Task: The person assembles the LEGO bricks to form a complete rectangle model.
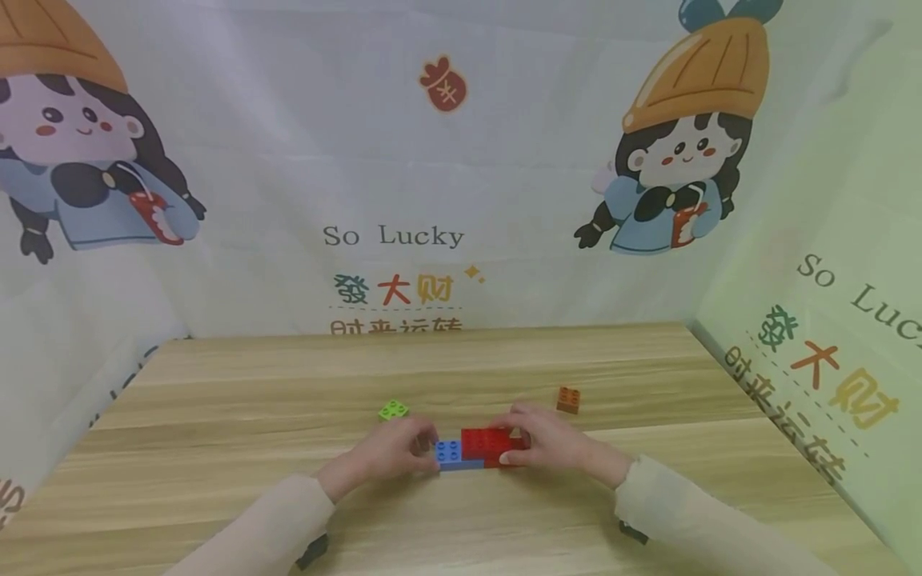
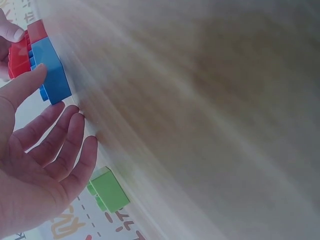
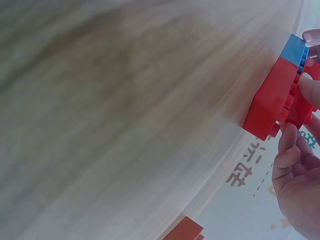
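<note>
Your right hand (image 1: 553,440) pinches the upper red toy brick (image 1: 484,442) above the blue brick (image 1: 448,453) and lower red brick (image 3: 274,97). Your left hand (image 1: 389,448), fingers loosely spread, borders the blue brick.

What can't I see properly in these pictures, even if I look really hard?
- Lower red brick: head view, partly hidden by the upper red brick and right hand.
- Orange brick: right wrist view, cut off by the bottom edge.
- Bottom writing: head view, lower part hidden by the table.
- Left hat: head view, cut off by the picture's edge.
</note>
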Tool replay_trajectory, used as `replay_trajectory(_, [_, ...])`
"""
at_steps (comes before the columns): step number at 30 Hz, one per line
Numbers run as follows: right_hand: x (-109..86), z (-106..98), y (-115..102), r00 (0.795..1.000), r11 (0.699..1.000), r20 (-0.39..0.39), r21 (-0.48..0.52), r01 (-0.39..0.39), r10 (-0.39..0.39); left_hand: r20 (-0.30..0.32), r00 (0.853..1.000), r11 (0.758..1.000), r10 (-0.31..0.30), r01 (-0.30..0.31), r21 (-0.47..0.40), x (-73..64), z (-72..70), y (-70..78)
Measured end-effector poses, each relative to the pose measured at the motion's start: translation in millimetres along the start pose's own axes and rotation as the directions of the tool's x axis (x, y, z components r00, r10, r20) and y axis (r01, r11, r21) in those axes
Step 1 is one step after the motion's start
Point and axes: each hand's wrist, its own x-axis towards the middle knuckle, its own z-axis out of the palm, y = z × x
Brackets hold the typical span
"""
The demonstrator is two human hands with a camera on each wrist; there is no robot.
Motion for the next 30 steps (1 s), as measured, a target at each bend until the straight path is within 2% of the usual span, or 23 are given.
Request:
replay_trajectory(6, [-1.1, 0, -1, 1.0, 1.0, -0.009, 0.001, -0.012, 0.012, 0.0, 1.0, 1.0, -0.011, 0.011, 0.017, -0.1, 1.0, -1.2])
replay_trajectory(12, [-1.1, -1, -1, 0.999, 1.0, -0.029, 0.01, 0.017, -0.016, -0.04, 0.999, 0.999, -0.032, 0.032, 0.0, 3.3, 2.0, 4.8])
replay_trajectory(14, [-1.0, 0, -1, 0.999, 1.0, -0.034, 0.013, 0.028, -0.028, -0.063, 0.998, 1.0, -0.024, 0.024, -0.004, 6.0, 2.8, 8.2])
replay_trajectory(17, [-1.1, 1, 0, 0.999, 0.999, -0.037, 0.016, 0.038, -0.037, -0.089, 0.996, 1.0, 0.019, -0.018, 0.006, 10.8, 5.3, 12.6])
replay_trajectory(23, [-1.8, 2, 0, 0.999, 0.999, -0.035, 0.045, 0.026, -0.024, -0.064, 0.995, 0.996, 0.083, -0.081, 0.027, 16.1, 10.3, 17.6])
replay_trajectory(30, [-1.6, 2, 1, 1.0, 0.997, -0.025, 0.075, -0.011, 0.013, -0.053, 0.997, 0.998, 0.062, -0.062, 0.001, 15.8, 11.2, 18.1])
